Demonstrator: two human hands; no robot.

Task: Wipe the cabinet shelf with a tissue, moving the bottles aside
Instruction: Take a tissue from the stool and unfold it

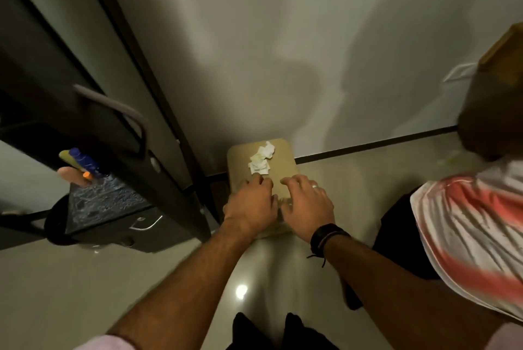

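Several crumpled white tissues (261,160) lie on top of a beige box-like stool (284,155) against the wall. My left hand (250,202) rests on the stool's near part, palm down, one fingertip touching the nearest tissue. My right hand (307,202), with a ring and a dark wristband, hovers beside it, fingers spread and curled down. Neither hand holds anything that I can make out. At the far left, a blue bottle (85,164) with an orange end, a yellow-green one (66,155) and a pinkish one (70,177) sit in the dark cabinet above a patterned shelf surface (107,202).
A dark cabinet door (93,129) with a curved grey handle (113,106) stands open at the left. Another person in a white and red striped shirt (467,222) bends in at the right, close to my right arm. A glossy floor lies below, a plain wall behind.
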